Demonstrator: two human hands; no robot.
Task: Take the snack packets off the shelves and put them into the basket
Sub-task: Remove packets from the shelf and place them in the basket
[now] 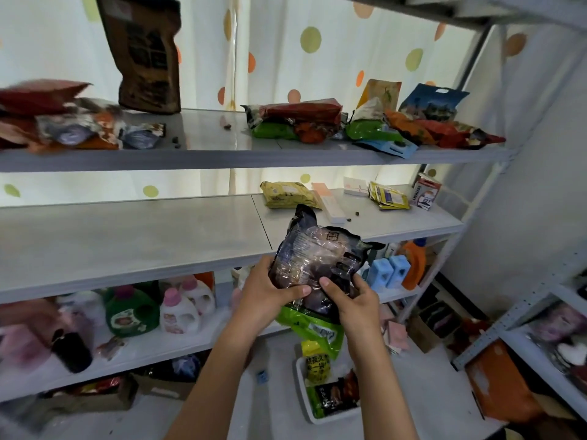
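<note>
Grey metal shelves [133, 236] with snack packets [298, 122] before a polka-dot curtain [286, 52].

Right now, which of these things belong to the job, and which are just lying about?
Job: dark packet in left hand and right hand; green packet beneath; white basket; packets on top shelf.
Lying about: detergent bottles; blue containers; orange bottle.

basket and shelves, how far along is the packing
Done: the basket on the floor already holds a few packets. In hand: both hands, left and right, grip a dark packet with a green packet under it. Left: many packets on the top shelf, and a yellow packet on the middle shelf.
</note>
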